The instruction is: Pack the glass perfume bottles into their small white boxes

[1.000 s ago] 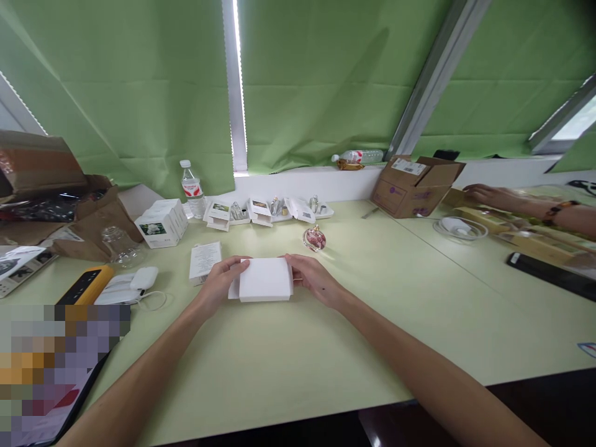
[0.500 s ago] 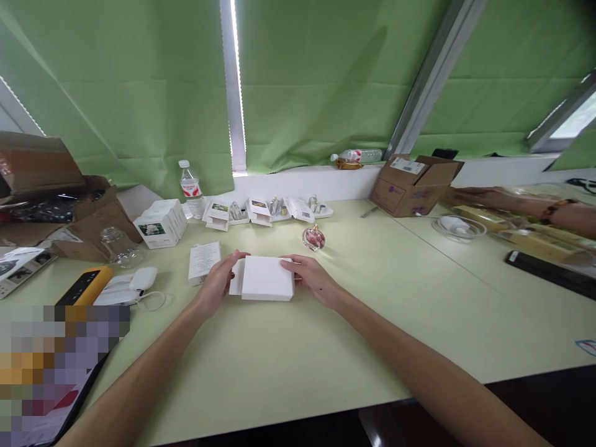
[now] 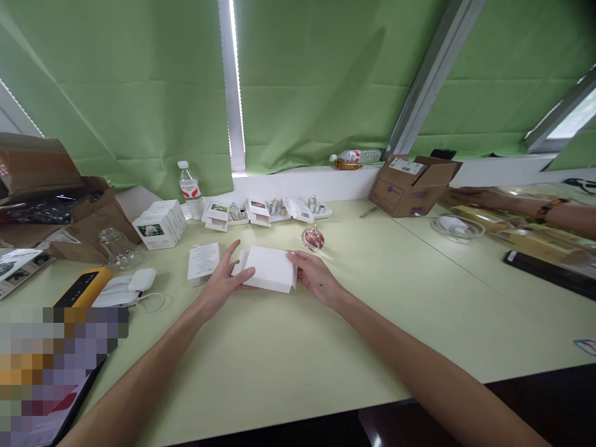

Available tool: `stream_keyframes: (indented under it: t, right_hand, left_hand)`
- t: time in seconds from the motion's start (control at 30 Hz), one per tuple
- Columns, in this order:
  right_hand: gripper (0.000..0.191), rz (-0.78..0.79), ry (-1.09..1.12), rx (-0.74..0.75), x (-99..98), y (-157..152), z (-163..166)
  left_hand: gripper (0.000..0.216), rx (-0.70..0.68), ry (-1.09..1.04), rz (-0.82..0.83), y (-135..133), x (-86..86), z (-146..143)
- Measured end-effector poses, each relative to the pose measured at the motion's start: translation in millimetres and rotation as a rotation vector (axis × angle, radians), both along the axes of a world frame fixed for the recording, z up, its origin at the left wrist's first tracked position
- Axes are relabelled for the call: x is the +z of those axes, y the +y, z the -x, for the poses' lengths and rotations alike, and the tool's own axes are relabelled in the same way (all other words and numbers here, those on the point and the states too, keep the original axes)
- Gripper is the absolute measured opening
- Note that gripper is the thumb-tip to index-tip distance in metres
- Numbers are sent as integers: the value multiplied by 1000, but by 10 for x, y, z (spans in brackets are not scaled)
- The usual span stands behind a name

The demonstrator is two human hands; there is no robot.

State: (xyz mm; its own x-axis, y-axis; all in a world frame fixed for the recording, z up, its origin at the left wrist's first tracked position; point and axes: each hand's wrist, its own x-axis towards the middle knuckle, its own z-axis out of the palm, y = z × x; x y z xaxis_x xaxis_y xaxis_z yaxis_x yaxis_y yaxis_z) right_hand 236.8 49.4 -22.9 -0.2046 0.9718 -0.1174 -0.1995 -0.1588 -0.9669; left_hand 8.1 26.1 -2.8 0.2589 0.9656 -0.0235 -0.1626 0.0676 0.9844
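A plain white box (image 3: 270, 268) is raised a little off the pale green table (image 3: 288, 347), tilted, between my two hands. My left hand (image 3: 222, 282) grips its left end with the thumb on the near edge and the fingers spread behind it. My right hand (image 3: 315, 277) holds the right end with curled fingers. A small round pink perfume bottle (image 3: 313, 238) stands just behind the box. A flat white printed carton (image 3: 203, 262) lies to the left of my left hand.
Small white boxes and bottles (image 3: 267, 210) line the back, beside a stack of white cartons (image 3: 161, 223) and a water bottle (image 3: 189, 187). A yellow device (image 3: 84, 287) and white charger (image 3: 135, 284) lie left. An open cardboard box (image 3: 410, 185) and another person's arm (image 3: 535, 208) are at right.
The white box has come up off the table and tilted, shifting slightly away from me. My left fingers have spread open behind it.
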Motion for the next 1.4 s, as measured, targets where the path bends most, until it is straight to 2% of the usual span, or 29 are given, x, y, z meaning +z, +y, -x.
stream_keyframes:
  t: [0.13,0.27,0.5,0.57,0.7,0.77,0.83,0.97,1.07,1.2,1.4]
  right_hand:
    - [32,12,30,31,4,5,-3]
    - [32,29,25,103,11,2,1]
    - [34,29,40,117,75,-40,-8]
    - [37,21,41,133,81,-44,-4]
    - [39,-3,17,149,67,-57,30]
    - [38,-11,3,151,69,-78,51]
    - [40,-26,0,156,88,-105,65]
    - [58,-49,-19,111,132,-135,72]
    - [58,-74,-75,92,136,-134,66]
    - [47,-117,-118,147,155,-157,63]
    - [63,-150,-128,299,242,-234,77]
  left_hand:
    - [88,-22,48,-22,-9,0,0]
    - [83,28,33,-9,14,-5,24]
    - [100,49,37,-12,4,14,21]
    - [96,70,31,-31,15,18,25]
    - [61,89,-10,-51,70,0,67]
    - [53,76,-2,-48,86,-12,85]
    - [57,54,15,-37,82,-16,87]
    - [66,0,45,-29,35,-6,49]
    - [63,-36,69,-19,8,0,20]
    - [55,-61,93,11,9,-2,11]
    - [55,-34,81,26,21,9,26]
